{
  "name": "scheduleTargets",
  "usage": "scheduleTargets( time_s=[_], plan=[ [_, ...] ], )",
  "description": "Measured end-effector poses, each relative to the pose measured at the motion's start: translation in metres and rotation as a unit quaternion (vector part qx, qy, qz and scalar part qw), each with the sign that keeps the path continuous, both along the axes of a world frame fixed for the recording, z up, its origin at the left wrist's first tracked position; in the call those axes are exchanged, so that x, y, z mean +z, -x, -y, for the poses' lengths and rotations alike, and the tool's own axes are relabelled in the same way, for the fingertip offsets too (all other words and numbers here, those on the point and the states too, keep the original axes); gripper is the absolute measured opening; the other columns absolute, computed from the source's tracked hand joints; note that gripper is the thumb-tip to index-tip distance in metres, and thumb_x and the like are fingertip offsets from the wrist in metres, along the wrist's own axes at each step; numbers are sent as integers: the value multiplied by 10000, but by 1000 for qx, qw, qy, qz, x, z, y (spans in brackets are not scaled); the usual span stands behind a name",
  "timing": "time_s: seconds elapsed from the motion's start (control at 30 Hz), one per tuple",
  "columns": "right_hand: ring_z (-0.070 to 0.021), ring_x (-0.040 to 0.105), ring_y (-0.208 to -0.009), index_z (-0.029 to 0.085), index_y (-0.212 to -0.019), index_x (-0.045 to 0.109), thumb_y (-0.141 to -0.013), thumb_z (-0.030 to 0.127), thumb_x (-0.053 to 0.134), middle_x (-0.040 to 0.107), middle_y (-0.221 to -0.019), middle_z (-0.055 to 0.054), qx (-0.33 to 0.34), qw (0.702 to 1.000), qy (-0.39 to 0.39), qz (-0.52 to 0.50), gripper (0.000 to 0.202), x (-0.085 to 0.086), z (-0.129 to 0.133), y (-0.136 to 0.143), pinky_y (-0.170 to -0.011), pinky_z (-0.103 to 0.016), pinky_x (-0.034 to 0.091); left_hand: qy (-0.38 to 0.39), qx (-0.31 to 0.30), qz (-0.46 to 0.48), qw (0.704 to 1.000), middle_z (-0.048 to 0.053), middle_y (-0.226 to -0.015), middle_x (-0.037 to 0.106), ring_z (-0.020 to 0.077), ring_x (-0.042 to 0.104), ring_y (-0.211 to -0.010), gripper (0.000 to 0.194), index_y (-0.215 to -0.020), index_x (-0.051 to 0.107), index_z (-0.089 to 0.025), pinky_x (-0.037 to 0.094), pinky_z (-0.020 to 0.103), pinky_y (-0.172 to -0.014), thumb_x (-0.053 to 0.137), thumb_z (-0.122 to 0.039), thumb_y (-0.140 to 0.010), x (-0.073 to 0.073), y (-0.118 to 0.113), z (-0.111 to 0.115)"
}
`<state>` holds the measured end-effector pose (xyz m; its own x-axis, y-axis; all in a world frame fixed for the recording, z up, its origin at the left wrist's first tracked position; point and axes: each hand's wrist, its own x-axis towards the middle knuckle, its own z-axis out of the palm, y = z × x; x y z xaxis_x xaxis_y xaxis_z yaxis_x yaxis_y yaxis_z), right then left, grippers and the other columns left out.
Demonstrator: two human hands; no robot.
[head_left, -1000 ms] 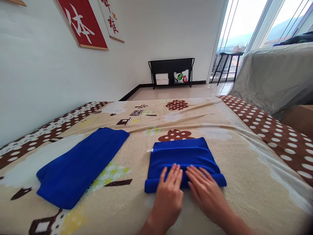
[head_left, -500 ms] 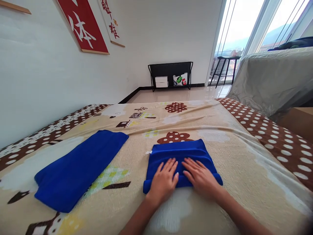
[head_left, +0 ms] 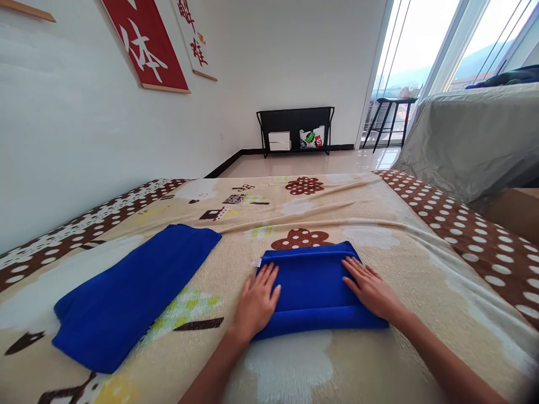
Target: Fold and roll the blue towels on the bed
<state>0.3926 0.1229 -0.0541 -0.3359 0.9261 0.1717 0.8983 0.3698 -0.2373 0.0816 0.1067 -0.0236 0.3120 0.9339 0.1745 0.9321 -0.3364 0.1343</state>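
Observation:
A blue cloth [head_left: 314, 286] lies in front of me on a patterned blanket, its near edge turned over in a flat band and a small white tag [head_left: 257, 262] at its far left corner. My left hand [head_left: 257, 300] rests flat on the cloth's left edge, fingers stretched out. On the right edge lies my right hand [head_left: 371, 286], also open, its fingertips pointing inward and away from me. Neither hand grips the fabric. A second blue cloth [head_left: 138, 292], folded into a long shape, lies to the left, apart from both hands.
Beige blanket [head_left: 421, 292] with brown dotted borders covers the bed, slightly wrinkled. Beyond it stand a black rack [head_left: 295, 124] with white boxes and a bag, and a dark stool [head_left: 389, 120]. A plastic-covered piece of furniture [head_left: 471, 134] is at the right.
Both hands have slid apart from the cloth's middle to its left and right edges. The near rolled edge now looks flatter and wider. The other blue cloth stays put.

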Motion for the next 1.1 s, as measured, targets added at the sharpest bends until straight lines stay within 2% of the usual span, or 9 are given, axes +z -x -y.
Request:
scheduleTargets(
  time_s=[0.13, 0.23, 0.37, 0.47, 0.63, 0.73, 0.87, 1.0, 1.1],
  plan=[
    [-289, 314, -1442, 139, -1458, 452, -1013, 507, 294, 398, -1517, -152, -47, 999, -16, -1, 599, 0, 0, -34, -1175, -567, 250, -26, 42, 7, 999, 160, -1440, 536, 295, 467, -1370, 459, -1371, 546, -138, 277, 606, -1154, 326, -313, -1008, 7, 34, 3],
    [-276, 282, -1458, 158, -1434, 489, -1024, 462, 287, 394, -1524, -139, -3, 1000, -25, -10, 549, 11, -4, -6, -1184, -553, 235, -24, -8, 8, 1000, 127, -1433, 553, 247, 460, -1378, 447, -1358, 564, -157, 294, 524, -1173, 310, -273, -1009, 17, 18, -4],
    [-127, 346, -1425, 366, -1465, 424, -1002, 522, 385, 429, -1516, 43, 139, 990, 0, -17, 490, 18, -19, 41, -1167, -323, 316, 16, -138, 1, 990, -15, -1491, 501, 118, 432, -1391, 472, -1450, 448, -316, 348, 302, -1150, 439, -402, -986, 14, -14, -23],
    [-165, 332, -1437, 333, -1499, 371, -1002, 559, 344, 390, -1539, 7, 122, 992, 4, -16, 546, 12, -30, 29, -1181, -393, 296, 20, -115, -3, 993, 24, -1553, 407, 164, 370, -1435, 540, -1500, 359, -297, 312, 395, -1174, 395, -482, -994, 5, 0, -32],
    [-289, 261, -1465, 133, -1519, 336, -1024, 531, 225, 315, -1555, -172, 8, 1000, -17, -12, 644, 6, -37, -17, -1175, -598, 198, 2, -25, -1, 1000, 149, -1535, 414, 266, 365, -1439, 507, -1481, 397, -169, 211, 588, -1176, 323, -359, -1016, 6, 33, -32],
    [-223, 220, -1482, 220, -1509, 371, -1026, 526, 251, 308, -1576, -85, 61, 998, -20, -8, 584, 14, -43, 8, -1216, -503, 154, 4, -72, -1, 997, 92, -1562, 386, 210, 314, -1465, 489, -1483, 398, -205, 163, 508, -1213, 331, -312, -1010, 14, 6, -42],
    [-137, 284, -1455, 381, -1486, 379, -990, 608, 335, 354, -1559, 51, 139, 990, -1, -1, 547, 16, -58, 40, -1199, -350, 245, 29, -148, -3, 988, 5, -1571, 380, 143, 306, -1464, 533, -1496, 370, -302, 231, 348, -1198, 420, -447, -985, 10, -21, -66],
    [-231, 254, -1470, 241, -1537, 303, -1013, 578, 247, 300, -1580, -83, 31, 1000, -1, -3, 626, 1, -69, 2, -1198, -503, 219, 24, -70, 18, 997, 60, -1596, 328, 209, 295, -1472, 552, -1521, 315, -279, 201, 476, -1196, 325, -492, -1012, -3, 18, -76],
    [-249, 216, -1480, 228, -1548, 273, -1006, 592, 254, 276, -1588, -97, -12, 1000, 0, -4, 653, -6, -71, -27, -1201, -528, 196, 20, -20, 38, 999, 69, -1576, 371, 229, 320, -1460, 519, -1503, 354, -281, 189, 525, -1190, 327, -463, -1018, -7, 48, -76]
  ],
)
